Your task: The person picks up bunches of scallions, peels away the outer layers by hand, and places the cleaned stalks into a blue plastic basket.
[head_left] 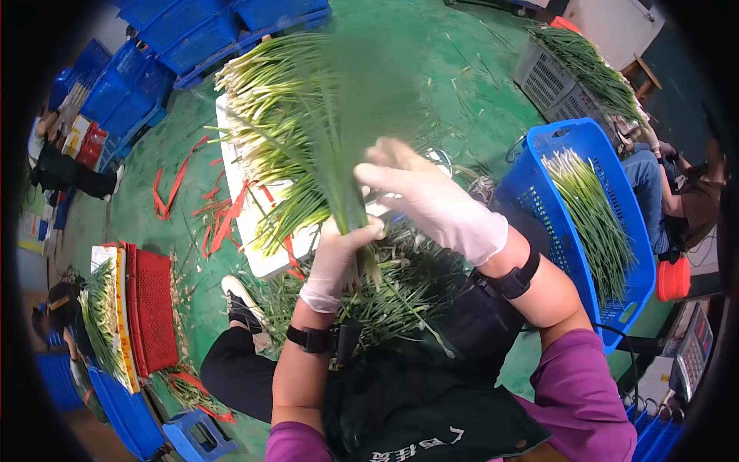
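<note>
Gloved in white, my left hand (336,258) is closed round the lower part of a bunch of green onions (339,169), whose leaves point up and away from me. My right hand (423,192), also gloved, is just right of the bunch with its fingers spread. The tops of the leaves are blurred. Behind and left of the bunch, many green onions (269,131) lie in rows on a white board (269,264). Loose leaves and trimmings (400,285) are heaped below my hands.
A blue basket (517,173) holding green onions stands at right. Red crates (150,308) and a blue stool (198,437) are at left, blue crates (192,46) behind. Other people sit or stand at both sides. Red ribbons (223,223) lie on the green floor.
</note>
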`<state>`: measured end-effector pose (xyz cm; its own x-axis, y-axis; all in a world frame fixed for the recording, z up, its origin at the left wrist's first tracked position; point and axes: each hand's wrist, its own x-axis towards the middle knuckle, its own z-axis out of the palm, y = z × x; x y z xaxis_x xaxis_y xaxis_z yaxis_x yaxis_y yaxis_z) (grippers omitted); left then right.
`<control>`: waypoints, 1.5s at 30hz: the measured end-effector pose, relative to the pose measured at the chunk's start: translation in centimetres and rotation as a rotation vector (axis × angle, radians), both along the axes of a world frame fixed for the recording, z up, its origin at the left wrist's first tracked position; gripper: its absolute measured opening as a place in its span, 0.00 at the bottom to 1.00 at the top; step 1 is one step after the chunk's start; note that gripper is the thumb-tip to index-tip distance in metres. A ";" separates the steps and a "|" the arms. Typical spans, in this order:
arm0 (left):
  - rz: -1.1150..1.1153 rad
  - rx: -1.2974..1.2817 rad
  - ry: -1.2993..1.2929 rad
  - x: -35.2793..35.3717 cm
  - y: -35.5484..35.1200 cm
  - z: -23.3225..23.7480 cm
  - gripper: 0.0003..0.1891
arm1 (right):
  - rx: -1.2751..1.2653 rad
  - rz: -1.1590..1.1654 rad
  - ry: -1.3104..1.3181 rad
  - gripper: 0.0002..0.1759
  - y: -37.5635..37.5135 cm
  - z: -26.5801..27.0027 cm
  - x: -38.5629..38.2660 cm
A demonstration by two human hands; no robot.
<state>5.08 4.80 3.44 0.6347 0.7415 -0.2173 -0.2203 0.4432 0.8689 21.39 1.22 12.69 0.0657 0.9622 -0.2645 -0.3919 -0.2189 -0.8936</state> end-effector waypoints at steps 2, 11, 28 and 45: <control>0.013 -0.084 0.002 -1.4 0.4 -0.5 0.32 | 0.091 0.001 -0.288 0.44 -0.6 -2.7 0.6; 0.090 -0.237 -0.242 -3.3 -0.3 -0.6 0.33 | 0.068 0.277 -0.475 0.12 -6.1 -10.0 -0.3; 0.184 -0.573 -0.757 1.7 -4.6 -1.7 0.22 | 0.053 -0.527 0.116 0.36 -10.1 -13.0 -8.5; -0.677 -0.315 0.011 -2.2 -6.8 3.3 0.21 | -0.006 0.384 0.827 0.45 -5.0 -8.0 -1.3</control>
<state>2.87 -2.04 6.73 0.9269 0.0905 -0.3641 0.1976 0.7073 0.6787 20.12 -3.83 4.74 -0.4719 0.8771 -0.0893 -0.8065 -0.4704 -0.3582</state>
